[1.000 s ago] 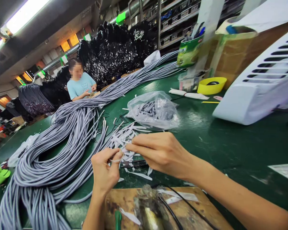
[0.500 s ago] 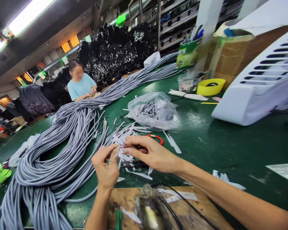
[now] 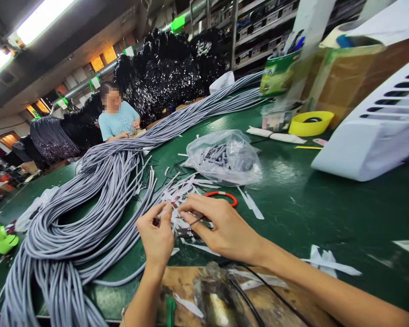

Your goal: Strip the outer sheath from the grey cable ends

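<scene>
The left hand (image 3: 158,234) is pinched closed, thumb to forefinger, on a wire end (image 3: 173,205) too small to read clearly. Just beside it, the right hand (image 3: 221,227) grips a thin dark strand (image 3: 197,220) between nearly closed fingertips. Grey cables (image 3: 37,243) cover the bench (image 3: 293,222) left of both hands; a clear bag (image 3: 243,163) lies beyond them.

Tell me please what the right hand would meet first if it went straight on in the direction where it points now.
Most likely the left hand, whose fingertips sit just ahead of the right hand. Past it in the picture lie the long grey cables, though one view leaves depth unclear.
</scene>
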`<state>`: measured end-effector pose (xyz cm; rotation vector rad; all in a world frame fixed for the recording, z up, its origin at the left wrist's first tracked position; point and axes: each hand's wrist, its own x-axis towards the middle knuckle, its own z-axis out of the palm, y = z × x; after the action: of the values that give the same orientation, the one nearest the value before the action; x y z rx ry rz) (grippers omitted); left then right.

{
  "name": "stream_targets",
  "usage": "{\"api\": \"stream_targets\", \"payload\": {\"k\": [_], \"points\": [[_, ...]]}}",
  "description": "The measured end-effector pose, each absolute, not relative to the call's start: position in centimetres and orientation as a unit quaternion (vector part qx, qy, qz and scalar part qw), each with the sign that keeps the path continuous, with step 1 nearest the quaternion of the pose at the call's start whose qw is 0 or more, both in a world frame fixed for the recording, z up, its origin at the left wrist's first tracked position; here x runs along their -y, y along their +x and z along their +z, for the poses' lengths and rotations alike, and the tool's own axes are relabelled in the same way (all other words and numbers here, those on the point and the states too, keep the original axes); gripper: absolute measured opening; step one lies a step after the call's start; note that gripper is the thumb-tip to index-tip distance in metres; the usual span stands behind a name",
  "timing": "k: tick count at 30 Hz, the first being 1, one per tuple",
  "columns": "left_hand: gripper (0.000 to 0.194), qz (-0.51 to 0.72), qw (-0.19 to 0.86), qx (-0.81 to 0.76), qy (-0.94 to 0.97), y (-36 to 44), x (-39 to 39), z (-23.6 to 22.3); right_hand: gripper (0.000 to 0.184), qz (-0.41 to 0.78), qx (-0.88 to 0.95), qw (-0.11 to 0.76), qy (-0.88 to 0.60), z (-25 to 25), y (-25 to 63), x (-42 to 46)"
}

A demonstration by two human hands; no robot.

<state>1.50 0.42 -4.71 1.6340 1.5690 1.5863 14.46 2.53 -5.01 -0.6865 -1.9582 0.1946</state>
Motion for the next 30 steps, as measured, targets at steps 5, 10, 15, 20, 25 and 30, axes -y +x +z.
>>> {"api": "stream_targets", "payload": {"k": [5,10,15,20,25,30], "points": [[0.028,0.585,0.177,-0.574,0.545,1.6,-0.4,-4.8,0.019,0.012,0.757,0.539,-0.368,-5.1,14.3,-2.3],[0.028,0.591,0.163,-0.579,0.538,1.9,-0.2,-5.0,0.025,-0.007,0.772,0.522,-0.363,-6.1,13.7,-2.2],[0.025,0.594,0.148,-0.573,0.544,2.1,0.0,-5.0,0.030,0.046,0.768,0.516,-0.376,-6.3,13.4,-2.1],[0.023,0.601,0.120,-0.565,0.553,2.0,0.0,-5.1,0.033,0.099,0.756,0.510,-0.398,-5.8,13.6,-2.1],[0.023,0.600,0.105,-0.558,0.564,1.7,0.0,-5.2,0.034,0.177,0.759,0.486,-0.395,-5.6,13.6,-1.9],[0.023,0.580,0.086,-0.545,0.600,1.9,0.1,-5.5,0.033,0.255,0.726,0.491,-0.409,-5.8,13.2,-2.0]]}}
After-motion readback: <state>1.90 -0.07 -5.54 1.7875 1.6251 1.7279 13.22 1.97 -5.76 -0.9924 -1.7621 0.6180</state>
